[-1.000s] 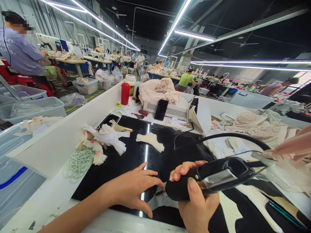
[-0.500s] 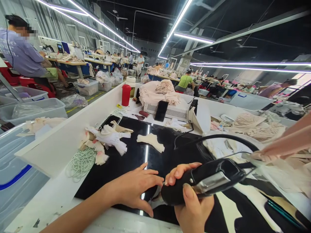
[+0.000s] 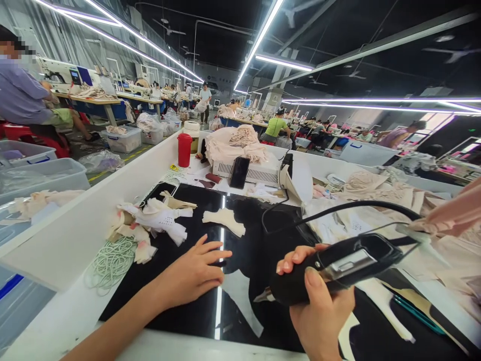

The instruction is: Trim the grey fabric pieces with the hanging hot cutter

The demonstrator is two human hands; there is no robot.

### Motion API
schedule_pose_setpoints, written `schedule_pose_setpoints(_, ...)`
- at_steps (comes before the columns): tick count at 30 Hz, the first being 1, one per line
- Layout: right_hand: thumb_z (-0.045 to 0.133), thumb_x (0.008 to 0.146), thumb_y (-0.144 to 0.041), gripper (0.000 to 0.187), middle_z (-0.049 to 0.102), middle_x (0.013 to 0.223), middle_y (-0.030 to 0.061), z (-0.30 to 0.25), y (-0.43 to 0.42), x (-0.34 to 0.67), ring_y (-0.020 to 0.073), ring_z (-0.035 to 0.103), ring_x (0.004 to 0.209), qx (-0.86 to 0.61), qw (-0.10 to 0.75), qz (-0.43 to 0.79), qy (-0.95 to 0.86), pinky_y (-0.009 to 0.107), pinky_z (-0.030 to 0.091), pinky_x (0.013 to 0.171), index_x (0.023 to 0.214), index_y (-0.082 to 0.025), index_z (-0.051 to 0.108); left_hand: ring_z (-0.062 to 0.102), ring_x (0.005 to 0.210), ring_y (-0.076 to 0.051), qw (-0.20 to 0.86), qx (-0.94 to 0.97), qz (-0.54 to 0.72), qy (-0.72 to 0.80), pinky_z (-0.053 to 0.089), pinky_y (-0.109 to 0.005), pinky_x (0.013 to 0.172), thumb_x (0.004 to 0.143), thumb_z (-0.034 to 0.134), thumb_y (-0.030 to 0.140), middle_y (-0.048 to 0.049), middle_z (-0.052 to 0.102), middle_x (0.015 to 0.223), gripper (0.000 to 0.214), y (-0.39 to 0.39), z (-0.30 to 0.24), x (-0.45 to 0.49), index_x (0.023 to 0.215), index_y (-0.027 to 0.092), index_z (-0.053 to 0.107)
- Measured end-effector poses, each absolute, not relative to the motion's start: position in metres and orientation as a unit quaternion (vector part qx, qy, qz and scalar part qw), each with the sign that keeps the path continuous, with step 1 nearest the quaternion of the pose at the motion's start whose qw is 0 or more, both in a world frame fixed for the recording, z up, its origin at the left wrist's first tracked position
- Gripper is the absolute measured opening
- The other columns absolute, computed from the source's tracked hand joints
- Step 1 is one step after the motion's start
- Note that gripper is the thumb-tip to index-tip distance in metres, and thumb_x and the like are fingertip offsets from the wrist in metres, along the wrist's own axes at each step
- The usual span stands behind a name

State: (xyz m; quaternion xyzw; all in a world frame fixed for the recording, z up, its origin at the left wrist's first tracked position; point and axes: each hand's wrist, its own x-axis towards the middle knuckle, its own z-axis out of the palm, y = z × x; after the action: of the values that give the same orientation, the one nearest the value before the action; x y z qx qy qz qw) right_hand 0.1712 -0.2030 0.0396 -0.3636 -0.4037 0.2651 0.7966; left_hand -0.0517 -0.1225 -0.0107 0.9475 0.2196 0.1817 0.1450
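Observation:
My right hand point(image 3: 319, 306) is wrapped around a black corded hand tool point(image 3: 338, 271) with a metal plate along its body and a pointed metal tip. The tip points left, just above the glossy black work surface point(image 3: 255, 250). My left hand point(image 3: 199, 276) hovers over that surface with fingers spread and nothing in them. Between the hands lies a curved, pale translucent piece point(image 3: 244, 301); the tool's tip is beside its right edge. Farther back is a cream cut fabric piece point(image 3: 224, 220). More cream pieces point(image 3: 387, 306) lie to the right, near green tweezers-like tool point(image 3: 419, 316).
White and beige scraps point(image 3: 161, 215) and a tangle of pale green cord point(image 3: 112, 260) lie on the left. A phone point(image 3: 239, 172), a red cup point(image 3: 184, 150) and piled beige fabric point(image 3: 240, 143) stand at the back. The tool's cable point(image 3: 356, 204) arcs across the right side.
My left hand has moved left and up, uncovering the translucent piece. The right hand has carried the tool to the right. The whole view has shifted slightly.

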Motion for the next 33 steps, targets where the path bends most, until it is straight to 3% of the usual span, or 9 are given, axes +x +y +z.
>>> schedule_pose_setpoints(3,0.077,0.086,-0.029,0.029,0.062,0.08,-0.0031,0.039,-0.202,0.17,0.0142,0.061,0.065,-0.368,0.793,0.258,-0.411,0.031,0.056,0.06,0.109,-0.028,0.059,0.045,0.145,-0.032,0.069,0.932,0.231,0.27,0.024,-0.067,0.121,0.096,0.048,-0.001,-0.0083,0.056,0.151,0.033,-0.12,-0.015,-0.051,0.105,0.022,0.07)
schedule_pose_setpoints(5,0.076,0.087,-0.03,0.028,0.061,0.081,-0.0029,0.038,-0.2,0.168,0.0146,0.061,0.065,-0.369,0.792,0.248,-0.417,0.032,0.056,0.06,0.109,-0.028,0.059,0.055,0.135,-0.028,0.06,0.916,0.266,0.293,0.03,-0.062,0.121,0.097,0.044,-0.001,-0.0099,0.061,0.141,0.036,-0.124,-0.017,-0.046,0.111,0.021,0.069)
schedule_pose_setpoints(9,0.074,0.089,-0.029,0.028,0.061,0.085,-0.0028,0.034,-0.196,0.164,0.0144,0.062,0.066,-0.364,0.791,0.25,-0.424,0.034,0.057,0.062,0.112,-0.029,0.058,0.064,0.114,-0.025,0.154,0.907,0.269,0.285,0.044,-0.053,0.115,0.094,0.066,0.014,-0.007,0.068,0.121,0.025,-0.144,-0.016,-0.026,0.118,0.022,0.068)
schedule_pose_setpoints(14,0.071,0.093,-0.026,0.029,0.062,0.089,-0.0022,0.025,-0.191,0.161,0.0142,0.064,0.068,-0.353,0.782,0.251,-0.447,0.033,0.056,0.063,0.116,-0.03,0.056,0.059,0.124,-0.032,0.252,0.907,0.195,0.275,0.042,-0.057,0.117,0.075,0.091,0.027,-0.0097,0.064,0.133,0.063,-0.16,-0.019,-0.012,0.132,0.021,0.064)
schedule_pose_setpoints(24,0.069,0.094,-0.024,0.026,0.062,0.089,-0.0025,0.021,-0.191,0.157,0.0136,0.065,0.067,-0.376,0.778,0.243,-0.441,0.031,0.056,0.062,0.114,-0.029,0.054,0.051,0.133,-0.035,0.27,0.907,0.142,0.289,0.04,-0.057,0.118,0.07,0.094,0.038,-0.0112,0.058,0.143,0.078,-0.161,-0.021,-0.013,0.138,0.019,0.062)
schedule_pose_setpoints(33,0.071,0.093,-0.026,0.03,0.061,0.09,-0.002,0.018,-0.198,0.158,0.0142,0.064,0.07,-0.344,0.779,0.276,-0.445,0.034,0.058,0.065,0.119,-0.03,0.056,0.052,0.129,-0.034,0.274,0.907,0.139,0.289,0.038,-0.056,0.119,0.069,0.093,0.036,-0.0102,0.06,0.14,0.076,-0.161,-0.018,-0.012,0.137,0.019,0.063)
